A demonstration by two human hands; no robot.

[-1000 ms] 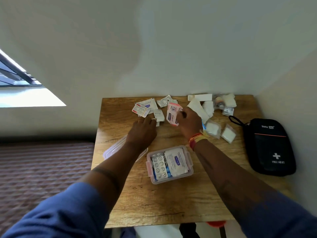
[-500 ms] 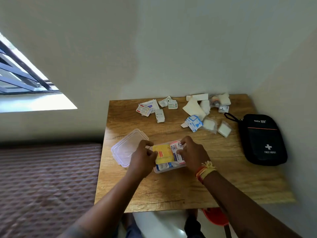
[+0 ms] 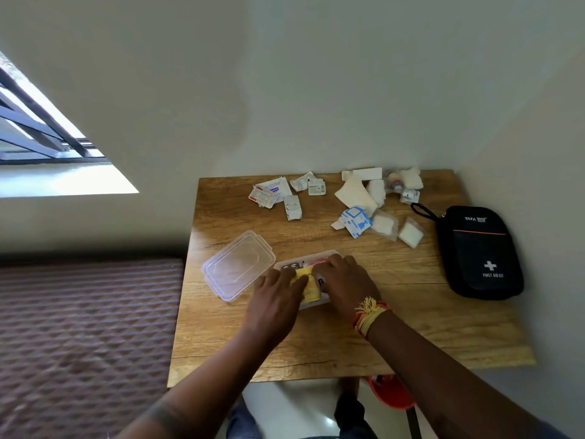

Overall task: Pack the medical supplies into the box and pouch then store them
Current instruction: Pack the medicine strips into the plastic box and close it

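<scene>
1. Two hands worked over a clear box (image 3: 286,266) near the middle of a wooden table (image 3: 411,327).
2. At the far left, a window (image 3: 47,137) showed in the wall, with a quilted maroon bed (image 3: 79,327) below it, beside the table.
3. A clear lid (image 3: 237,264) lay flat on the table, just left of the box and touching or nearly touching it.
4. The left hand (image 3: 273,301) lay on the left part of the box, fingers fairly straight and pressing on a yellow packet (image 3: 311,288) inside it.
5. The box also held blister strips (image 3: 291,267) and a red-edged packet, partly hidden by the hands.
6. The right hand (image 3: 345,282) covered the right part of the box, fingers curled down onto its contents; what it gripped, if anything, could not be told. A thread band (image 3: 368,315) circled that wrist.
7. Along the far edge, white sachets (image 3: 269,191) and foil strips (image 3: 308,183) lay loose, well apart from the box.
8. Right of those sat a cream dressing (image 3: 354,194), blue-printed plasters (image 3: 356,220), gauze packs (image 3: 410,232) and a small bottle (image 3: 394,182).
9. A black pouch (image 3: 478,251) marked with a white cross lay zipped at the right edge, near the wall.
10. An orange stool (image 3: 392,394) showed under the table.
</scene>
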